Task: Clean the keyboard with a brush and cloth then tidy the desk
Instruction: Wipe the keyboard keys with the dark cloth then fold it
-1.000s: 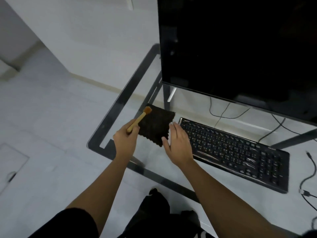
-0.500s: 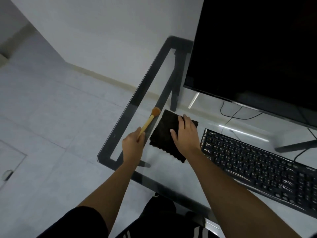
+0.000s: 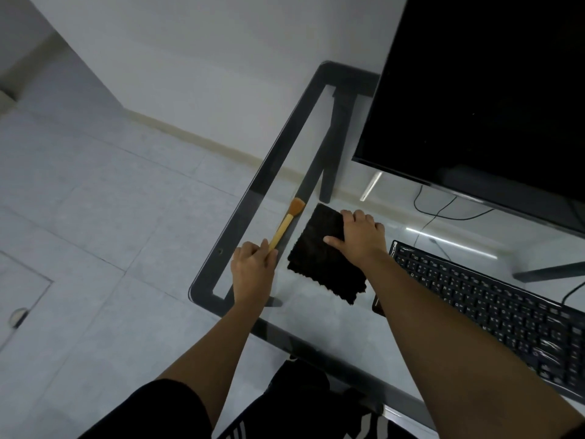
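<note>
A dark cloth [image 3: 319, 248] lies flat on the glass desk [image 3: 250, 198] near its left end. My right hand [image 3: 359, 237] rests on the cloth's far right part, fingers curled over its far edge. A small brush [image 3: 286, 224] with a wooden handle and orange bristles points away along the desk's left border, its handle end held in my left hand [image 3: 253, 269]. The black keyboard [image 3: 493, 308] sits to the right of the cloth, partly behind my right forearm.
A large black monitor [image 3: 484, 90] stands at the back right of the desk. Cables [image 3: 443, 213] run under it, seen through the glass. The desk's dark frame and leg [image 3: 335, 144] lie beyond the cloth. Tiled floor [image 3: 95, 201] is to the left.
My right hand has slid further onto the cloth's far edge. The brush has come down beside the cloth along the desk's left border. The view has shifted left.
</note>
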